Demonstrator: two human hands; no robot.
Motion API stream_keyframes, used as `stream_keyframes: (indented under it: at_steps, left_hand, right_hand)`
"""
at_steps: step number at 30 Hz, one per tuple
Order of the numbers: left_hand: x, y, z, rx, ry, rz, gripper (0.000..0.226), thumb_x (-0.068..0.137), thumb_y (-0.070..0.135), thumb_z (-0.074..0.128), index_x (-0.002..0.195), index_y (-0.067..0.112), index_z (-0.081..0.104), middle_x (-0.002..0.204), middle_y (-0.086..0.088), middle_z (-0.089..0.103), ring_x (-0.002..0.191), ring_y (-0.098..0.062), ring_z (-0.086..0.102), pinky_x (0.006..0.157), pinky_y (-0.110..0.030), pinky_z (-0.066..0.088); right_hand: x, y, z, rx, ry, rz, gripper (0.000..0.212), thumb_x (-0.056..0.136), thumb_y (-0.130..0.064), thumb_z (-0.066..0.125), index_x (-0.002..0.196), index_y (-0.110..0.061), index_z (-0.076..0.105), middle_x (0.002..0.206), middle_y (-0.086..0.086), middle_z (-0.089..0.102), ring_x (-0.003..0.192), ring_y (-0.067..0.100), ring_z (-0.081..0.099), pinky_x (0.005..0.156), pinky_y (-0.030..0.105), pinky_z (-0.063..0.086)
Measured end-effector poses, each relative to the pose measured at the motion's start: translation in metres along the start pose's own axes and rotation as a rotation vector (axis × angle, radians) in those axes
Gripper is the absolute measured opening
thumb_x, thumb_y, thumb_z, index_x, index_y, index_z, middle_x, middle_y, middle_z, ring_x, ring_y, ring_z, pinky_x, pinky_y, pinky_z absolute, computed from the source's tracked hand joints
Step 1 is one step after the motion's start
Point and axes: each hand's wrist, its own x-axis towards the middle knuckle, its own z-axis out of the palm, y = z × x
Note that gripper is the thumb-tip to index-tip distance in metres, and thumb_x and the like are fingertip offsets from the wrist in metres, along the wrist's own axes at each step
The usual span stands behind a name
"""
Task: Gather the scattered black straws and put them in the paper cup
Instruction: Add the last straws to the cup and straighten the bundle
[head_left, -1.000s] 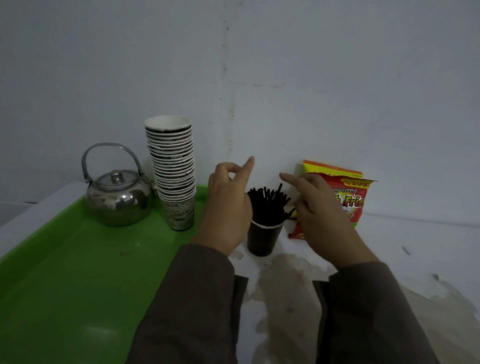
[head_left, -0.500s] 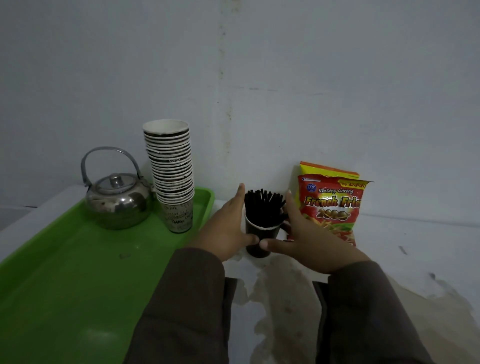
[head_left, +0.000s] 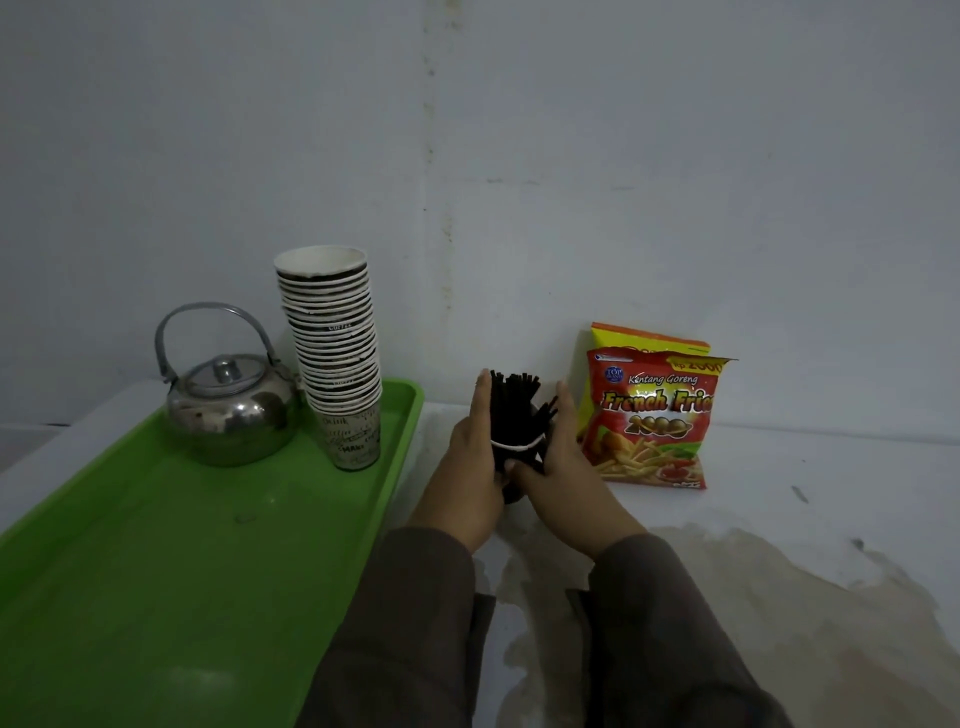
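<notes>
A dark paper cup (head_left: 519, 457) with a white rim stands on the white table near the wall. A bundle of black straws (head_left: 511, 405) sticks upright out of it, a few leaning right. My left hand (head_left: 467, 467) presses flat against the cup's left side, fingers pointing up along the straws. My right hand (head_left: 558, 462) cups the right side, its thumb across the front of the cup. Both hands hide most of the cup's wall.
A green tray (head_left: 156, 571) fills the left, carrying a steel kettle (head_left: 228, 405) and a tall stack of paper cups (head_left: 337, 358). Two snack bags (head_left: 649, 415) lean on the wall right of the cup. The tabletop (head_left: 727, 597) is stained brown in front.
My hands dropped from above the straws to the cup's sides, then slid up and closed in around the cup and bundle. The straws stand tighter together.
</notes>
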Motion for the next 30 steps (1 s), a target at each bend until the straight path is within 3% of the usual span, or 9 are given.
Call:
stream_keyframes:
  at_steps: [1,5,7,9,12,14,23,26,30]
  left_hand:
    - [-0.001,0.0,0.003,0.0,0.037,0.005,0.093,0.088,0.003,0.049,0.135,0.041,-0.022,0.146,-0.007,0.03,0.124,-0.017,0.042,0.094,-0.024,0.033]
    - [0.0,-0.006,0.012,-0.085,0.155,-0.09,0.093,0.089,0.006,0.046,0.13,0.044,-0.028,0.148,-0.002,0.035,0.12,-0.019,0.049,0.091,-0.027,0.036]
    - [0.001,-0.01,0.015,-0.13,0.189,-0.163,0.089,0.089,0.003,0.044,0.137,0.038,-0.023,0.144,-0.004,0.042,0.121,-0.021,0.05,0.092,-0.029,0.037]
    - [0.002,-0.014,0.017,-0.149,0.219,-0.198,0.083,0.089,0.002,0.046,0.144,0.031,-0.01,0.142,-0.005,0.046,0.121,-0.023,0.05,0.094,-0.03,0.039]
    - [0.005,-0.015,0.019,-0.209,0.269,-0.167,0.067,0.086,0.0,0.047,0.142,0.028,0.022,0.135,-0.004,0.052,0.12,-0.019,0.051,0.098,-0.031,0.042]
    - [0.008,-0.015,0.021,-0.217,0.296,-0.146,0.062,0.084,-0.002,0.048,0.137,0.027,0.034,0.131,-0.003,0.055,0.118,-0.018,0.052,0.098,-0.034,0.044]
    - [0.022,-0.024,0.025,-0.247,0.414,-0.152,0.054,0.077,-0.003,0.061,0.124,0.021,0.047,0.119,-0.004,0.062,0.11,-0.018,0.057,0.092,-0.044,0.051]
    - [0.029,-0.025,0.026,-0.256,0.428,-0.169,0.052,0.074,-0.001,0.066,0.118,0.019,0.049,0.115,-0.006,0.063,0.107,-0.021,0.059,0.089,-0.046,0.051]
    - [0.035,-0.028,0.028,-0.216,0.445,-0.179,0.051,0.072,0.003,0.07,0.116,0.019,0.048,0.113,-0.007,0.064,0.105,-0.024,0.06,0.088,-0.046,0.052]
  right_hand:
    - [0.001,0.001,0.004,0.042,0.007,-0.008,0.087,0.089,-0.008,0.053,0.143,-0.025,-0.013,0.148,0.005,0.033,0.118,0.001,0.037,0.086,0.003,0.032]
    - [0.003,0.007,0.021,0.177,0.099,-0.042,0.067,0.088,-0.008,0.053,0.143,-0.02,0.015,0.144,-0.001,0.039,0.13,0.008,0.036,0.103,0.022,0.031]
    - [0.004,0.01,0.028,0.229,0.153,-0.046,0.06,0.089,-0.011,0.053,0.14,-0.021,0.022,0.138,-0.006,0.043,0.124,0.004,0.039,0.099,0.015,0.033]
    - [0.007,0.012,0.033,0.259,0.185,-0.037,0.055,0.089,-0.011,0.053,0.135,-0.023,0.025,0.129,-0.009,0.045,0.116,0.0,0.042,0.088,0.005,0.033]
    - [0.013,0.018,0.036,0.283,0.21,-0.038,0.049,0.089,-0.009,0.053,0.13,-0.022,0.029,0.122,-0.01,0.048,0.11,0.001,0.046,0.083,0.007,0.036]
    - [0.018,0.021,0.035,0.267,0.23,-0.041,0.047,0.089,-0.01,0.053,0.13,-0.019,0.031,0.12,-0.01,0.048,0.109,0.003,0.047,0.082,0.008,0.037]
    - [0.032,0.029,0.035,0.256,0.275,-0.025,0.046,0.09,-0.013,0.053,0.131,-0.02,0.036,0.117,-0.011,0.05,0.108,0.003,0.048,0.083,0.012,0.039]
    - [0.038,0.031,0.034,0.252,0.287,-0.017,0.044,0.09,-0.013,0.052,0.132,-0.02,0.037,0.114,-0.014,0.049,0.105,-0.001,0.045,0.072,-0.004,0.036]
    - [0.044,0.036,0.034,0.239,0.284,-0.002,0.043,0.092,-0.014,0.05,0.132,-0.019,0.037,0.116,-0.009,0.051,0.104,0.001,0.045,0.071,-0.001,0.034]
